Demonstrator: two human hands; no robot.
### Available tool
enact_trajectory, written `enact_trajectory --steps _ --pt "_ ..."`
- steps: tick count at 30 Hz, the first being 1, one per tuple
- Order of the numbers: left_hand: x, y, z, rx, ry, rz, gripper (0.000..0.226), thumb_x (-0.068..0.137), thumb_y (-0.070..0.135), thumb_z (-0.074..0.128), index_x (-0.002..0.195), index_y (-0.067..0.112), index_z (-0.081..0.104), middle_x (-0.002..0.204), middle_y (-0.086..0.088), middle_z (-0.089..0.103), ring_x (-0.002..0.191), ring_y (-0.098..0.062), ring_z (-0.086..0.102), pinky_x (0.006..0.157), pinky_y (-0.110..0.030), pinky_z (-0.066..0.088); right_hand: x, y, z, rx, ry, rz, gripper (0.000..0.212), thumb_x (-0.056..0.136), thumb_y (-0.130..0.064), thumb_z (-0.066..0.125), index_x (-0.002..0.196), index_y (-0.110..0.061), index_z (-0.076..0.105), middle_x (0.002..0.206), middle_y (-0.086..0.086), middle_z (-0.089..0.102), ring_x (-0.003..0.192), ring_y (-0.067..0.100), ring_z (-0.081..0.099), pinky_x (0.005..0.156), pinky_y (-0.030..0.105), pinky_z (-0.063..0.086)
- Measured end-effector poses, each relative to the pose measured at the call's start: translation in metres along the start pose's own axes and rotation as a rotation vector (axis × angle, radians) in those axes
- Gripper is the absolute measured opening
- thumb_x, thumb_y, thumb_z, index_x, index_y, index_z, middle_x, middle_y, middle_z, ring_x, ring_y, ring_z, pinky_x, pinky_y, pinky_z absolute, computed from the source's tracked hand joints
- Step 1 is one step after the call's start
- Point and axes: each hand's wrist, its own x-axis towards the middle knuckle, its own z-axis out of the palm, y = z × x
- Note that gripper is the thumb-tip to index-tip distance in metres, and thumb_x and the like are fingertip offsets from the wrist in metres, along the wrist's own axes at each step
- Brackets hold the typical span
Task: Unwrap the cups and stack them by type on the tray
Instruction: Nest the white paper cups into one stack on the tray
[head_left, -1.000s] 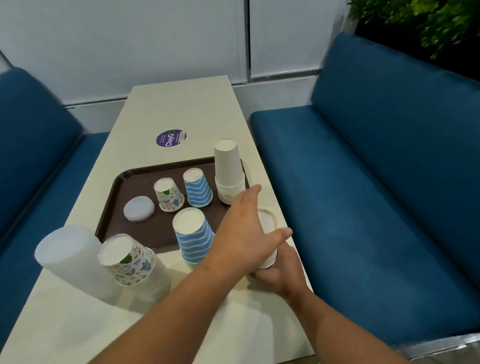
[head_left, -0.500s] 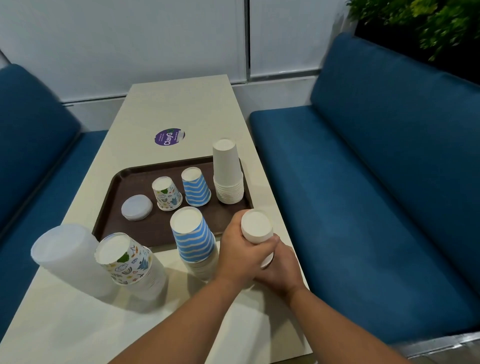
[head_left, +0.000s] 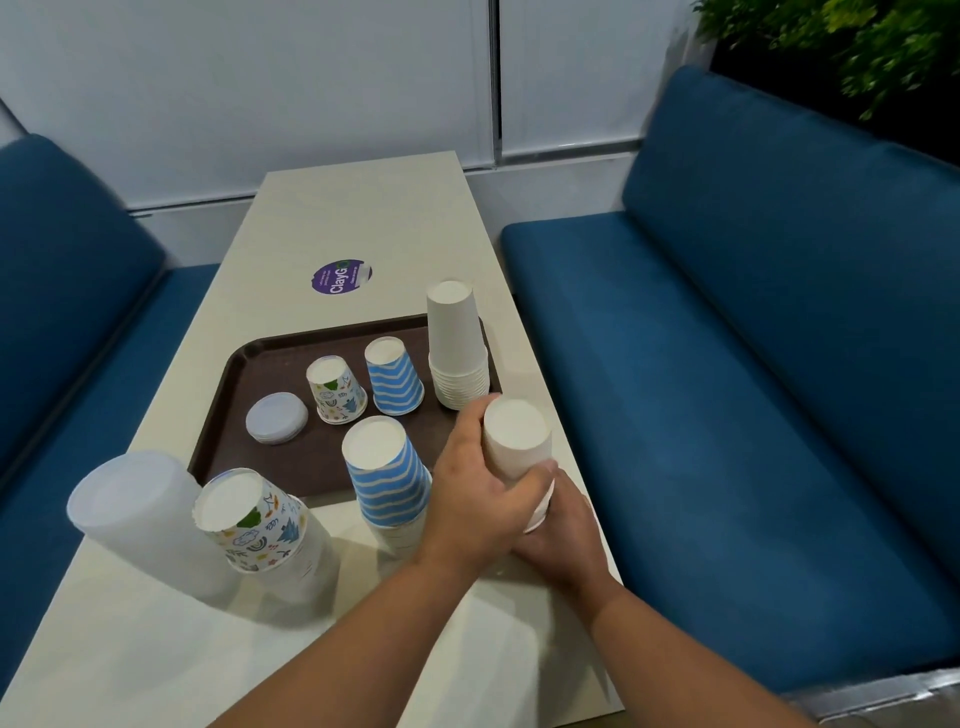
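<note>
We are gripping a stack of plain white cups (head_left: 517, 447) with both hands at the near right edge of the surface (head_left: 363, 218), just off the tray (head_left: 249, 364). Our left hand (head_left: 478, 499) is wrapping its fingers (head_left: 467, 421) around the upper cups, clamped on them; our right hand (head_left: 563, 535) is holding the bottom of the same stack, mostly hidden behind the left, fingers closed around it as far as we can tell. Whether a wrapper is on this stack we cannot tell. On the tray we are seeing a tall white stack (head_left: 457, 358) at the far right corner, one blue striped cup (head_left: 393, 384), one cartoon print cup (head_left: 335, 389) and a small pile of clear lids (head_left: 275, 418), so each type seems to have a spot started. Off the tray, near us, a blue striped stack (head_left: 387, 483), a cartoon print stack (head_left: 254, 525) and a frosted plastic stack (head_left: 135, 514) are standing on the surface, the last two looking like they are in clear wrap. We are judging the task roughly midway: white mostly placed, the held white cups probably going onto the tall white stack next, three stacks left to unwrap and move.
</note>
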Motion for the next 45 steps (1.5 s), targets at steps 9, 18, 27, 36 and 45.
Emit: enact_trajectory --steps 9,18,27,36,45 --pt "0.098 0.097 -0.047 -0.008 0.205 0.196 0.063 0.066 0.041 0.079 0.118 0.028 0.047 0.101 0.023 0.056 0.089 0.006 0.056 0.081 -0.017 0.049 -0.004 0.004 -0.001 0.043 0.002 0.069 0.055 0.047 -0.057 0.084 0.093 -0.054 0.053 0.095 -0.024 0.067 0.093 0.003 0.062 0.079 0.035 0.055" --pt "0.187 0.05 -0.048 0.263 0.09 -0.027 0.079 0.072 0.027 0.08 0.138 0.02 0.036 0.122 -0.004 0.056 0.106 -0.021 0.055 0.085 -0.026 0.044 -0.002 0.0 -0.002 -0.052 -0.001 0.035 0.065 0.049 -0.064 0.076 0.106 -0.042 0.054 0.097 -0.021 0.06 0.095 0.013 0.057 0.079 0.034 0.049" --pt "0.192 0.017 -0.041 0.358 -0.09 -0.208 0.096 0.076 0.032 0.082 0.149 0.019 0.022 0.147 -0.009 0.042 0.13 -0.031 0.045 0.106 -0.04 0.041 -0.001 0.002 0.0 -0.075 -0.001 0.031 0.068 0.052 -0.064 0.078 0.112 -0.041 0.055 0.098 -0.026 0.057 0.098 0.014 0.059 0.084 0.036 0.05" --pt "0.054 0.048 -0.02 0.085 -0.003 0.022 0.075 0.072 0.043 0.077 0.136 0.024 0.043 0.136 0.012 0.049 0.125 -0.007 0.045 0.109 -0.027 0.034 -0.003 0.003 0.0 -0.02 0.001 0.033 0.058 0.051 -0.055 0.082 0.102 -0.051 0.055 0.097 -0.022 0.068 0.092 0.003 0.064 0.076 0.033 0.054" --pt "0.002 -0.027 0.014 -0.17 -0.111 -0.213 0.084 0.054 0.018 0.086 0.126 0.027 0.043 0.113 0.012 0.059 0.097 0.014 0.056 0.086 -0.005 0.042 0.002 -0.006 -0.002 -0.103 -0.051 0.029 0.059 0.057 -0.055 0.071 0.113 -0.038 0.061 0.103 -0.019 0.07 0.096 0.006 0.066 0.082 0.035 0.057"
